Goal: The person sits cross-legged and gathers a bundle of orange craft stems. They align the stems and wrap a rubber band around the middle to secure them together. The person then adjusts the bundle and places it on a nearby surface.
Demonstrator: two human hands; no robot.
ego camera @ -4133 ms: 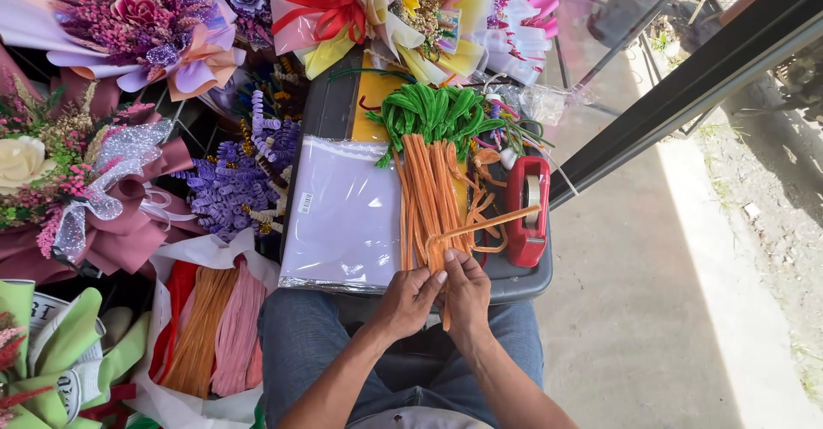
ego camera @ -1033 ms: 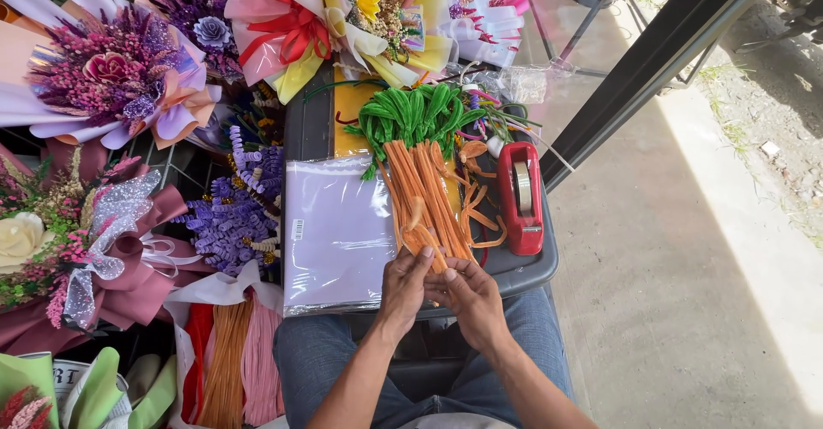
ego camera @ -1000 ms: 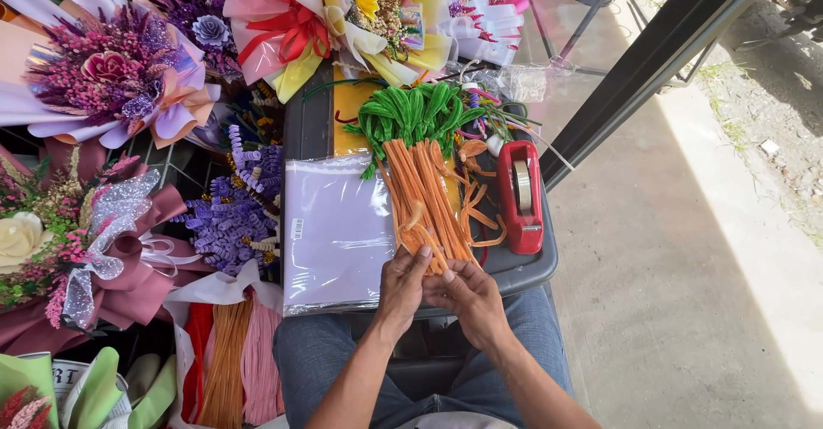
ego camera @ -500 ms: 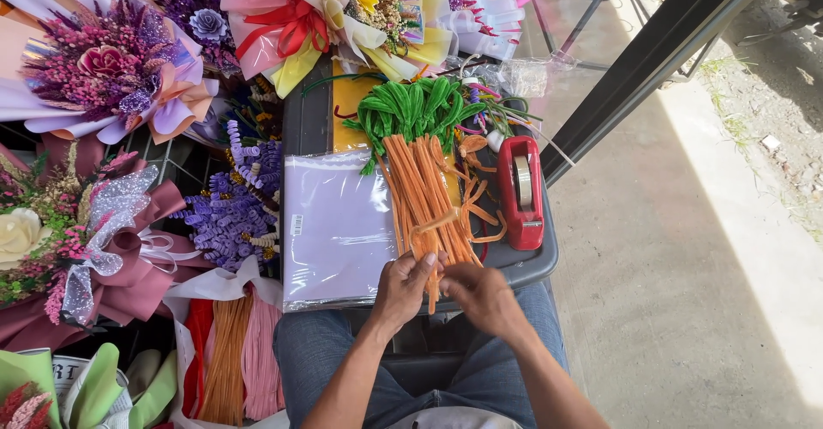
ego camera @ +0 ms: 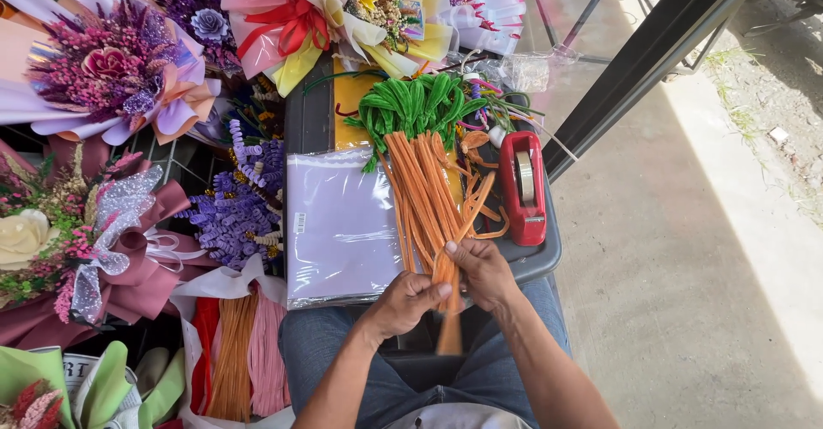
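- Two hands have slipped down the orange pipe cleaners (ego camera: 429, 202) since half a second ago, now gripping the bundle's near end below the grey tray (ego camera: 536, 262)
- Left hand (ego camera: 407, 300) curls shut around the orange stems, thumb on top
- Right hand (ego camera: 482, 268) pinches the same stems, fingers pressed together
- The bundle lies on the tray, green tops (ego camera: 411, 103) at its far side, between the plastic sleeve (ego camera: 339, 223) and the red tape dispenser (ego camera: 523, 189)

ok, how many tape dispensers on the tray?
1. A red tape dispenser sits at the right edge of the dark tray, just right of the orange pipe cleaners that both hands grip. Others could be hidden under the bouquets.
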